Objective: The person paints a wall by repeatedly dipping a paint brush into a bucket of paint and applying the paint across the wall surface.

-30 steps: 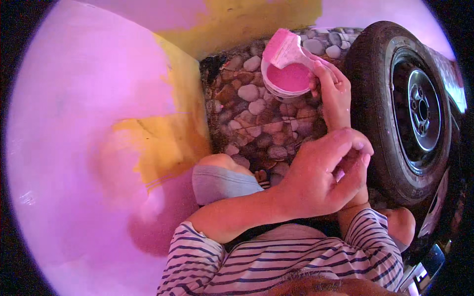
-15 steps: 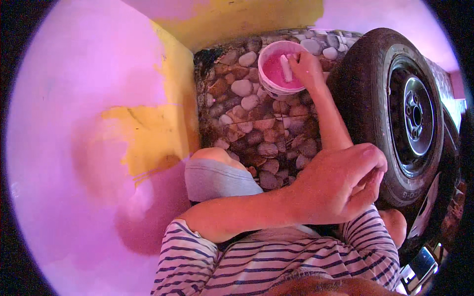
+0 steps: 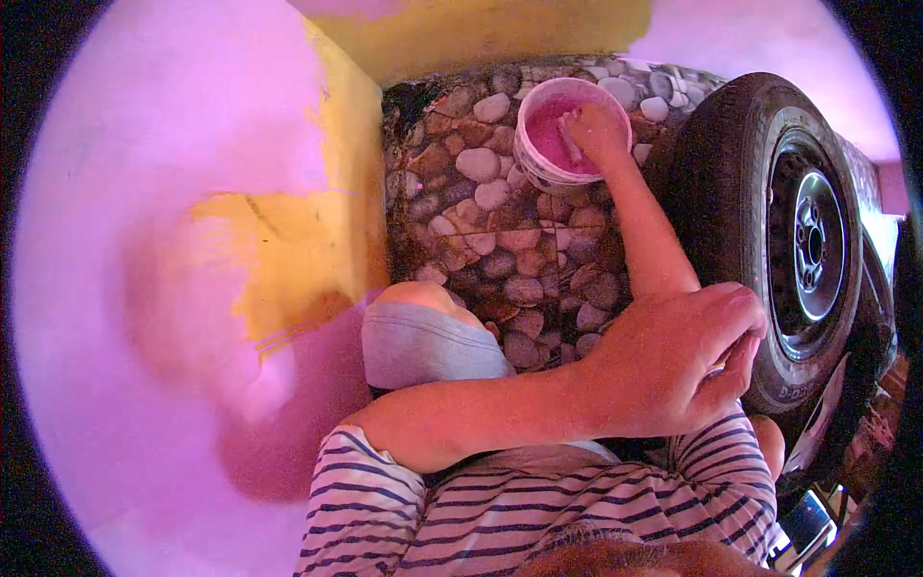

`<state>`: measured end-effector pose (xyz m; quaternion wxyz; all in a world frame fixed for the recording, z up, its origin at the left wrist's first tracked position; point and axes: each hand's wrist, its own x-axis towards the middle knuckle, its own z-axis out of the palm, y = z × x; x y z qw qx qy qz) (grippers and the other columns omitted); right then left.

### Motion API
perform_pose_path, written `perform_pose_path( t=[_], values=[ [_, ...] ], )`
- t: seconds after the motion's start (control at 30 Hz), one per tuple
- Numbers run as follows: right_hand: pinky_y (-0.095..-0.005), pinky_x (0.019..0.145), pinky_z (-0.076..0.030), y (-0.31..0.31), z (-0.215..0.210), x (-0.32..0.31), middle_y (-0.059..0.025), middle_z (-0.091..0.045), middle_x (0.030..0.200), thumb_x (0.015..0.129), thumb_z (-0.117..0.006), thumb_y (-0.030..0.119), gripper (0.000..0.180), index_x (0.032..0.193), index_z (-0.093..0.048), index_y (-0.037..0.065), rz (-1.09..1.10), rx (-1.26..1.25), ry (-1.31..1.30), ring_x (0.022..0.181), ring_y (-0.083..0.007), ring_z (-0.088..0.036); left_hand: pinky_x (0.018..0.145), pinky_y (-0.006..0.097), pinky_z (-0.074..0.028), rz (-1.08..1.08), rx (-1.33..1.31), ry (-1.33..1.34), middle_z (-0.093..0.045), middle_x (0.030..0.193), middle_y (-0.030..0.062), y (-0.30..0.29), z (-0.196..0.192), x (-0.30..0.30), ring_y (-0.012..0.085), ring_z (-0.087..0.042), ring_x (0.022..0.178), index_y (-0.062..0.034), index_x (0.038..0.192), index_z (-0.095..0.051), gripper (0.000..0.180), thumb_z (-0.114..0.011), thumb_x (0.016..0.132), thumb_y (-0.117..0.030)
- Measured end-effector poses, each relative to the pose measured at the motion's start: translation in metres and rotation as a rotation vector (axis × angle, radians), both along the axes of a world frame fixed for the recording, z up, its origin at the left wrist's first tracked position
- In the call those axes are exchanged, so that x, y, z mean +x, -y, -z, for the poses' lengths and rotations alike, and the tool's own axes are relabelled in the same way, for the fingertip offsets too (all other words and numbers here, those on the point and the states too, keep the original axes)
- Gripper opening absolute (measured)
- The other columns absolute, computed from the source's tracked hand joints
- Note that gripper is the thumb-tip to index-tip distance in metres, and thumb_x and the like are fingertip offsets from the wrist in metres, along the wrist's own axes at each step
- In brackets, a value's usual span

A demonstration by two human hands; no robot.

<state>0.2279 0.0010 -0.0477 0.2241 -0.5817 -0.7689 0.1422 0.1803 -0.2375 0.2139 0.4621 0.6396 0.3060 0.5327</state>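
My right hand (image 3: 598,130) reaches far forward into a small white bucket (image 3: 535,165) of pink paint and is closed on a paintbrush (image 3: 569,144) that dips into the paint. The bucket stands upright on a pebble-patterned floor (image 3: 481,221). My left arm crosses in front of my striped shirt (image 3: 500,510). My left hand (image 3: 678,361) is curled around my right arm near the elbow. My bent knee in grey cloth (image 3: 423,341) sits just left of that arm.
A wall (image 3: 163,192) to my left is painted pink, with a bare yellow patch (image 3: 288,260) and a yellow corner strip (image 3: 351,144). A car tyre on a dark steel wheel (image 3: 769,221) stands close on the right, next to the bucket.
The bucket, tilted and raised a second ago, now stands flat on the pebble floor. My right hand has stretched out and put the brush into the paint. My left hand stays on my arm.
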Motion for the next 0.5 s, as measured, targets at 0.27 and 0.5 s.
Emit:
perform_pose_path(
  t=[0.27,0.5],
  values=[
    [-0.0521,0.077,-0.048,0.004,-0.019,0.006,-0.0256,-0.066,0.085,0.085,-0.061,0.039,0.041,0.084,-0.068,-0.001,-0.025,0.02,0.018,0.083,-0.0433,-0.064,0.055,0.037,-0.048,0.003,-0.013,0.004,-0.057,0.079,0.0102,-0.004,0.003,0.0,0.0291,-0.061,0.063,-0.0055,0.096,-0.054,0.016,-0.061,0.082,-0.004],
    [-0.0507,0.078,-0.052,0.027,-0.091,0.004,-0.0248,-0.067,0.089,0.09,-0.055,0.034,0.038,0.096,-0.069,0.0,0.149,-0.116,-0.068,0.084,-0.0444,-0.065,0.058,0.038,-0.049,-0.017,-0.021,0.023,-0.056,0.08,0.0109,-0.006,0.004,0.004,0.0314,-0.061,0.067,-0.0053,0.095,-0.054,0.015,-0.061,0.082,-0.004]
  ],
)
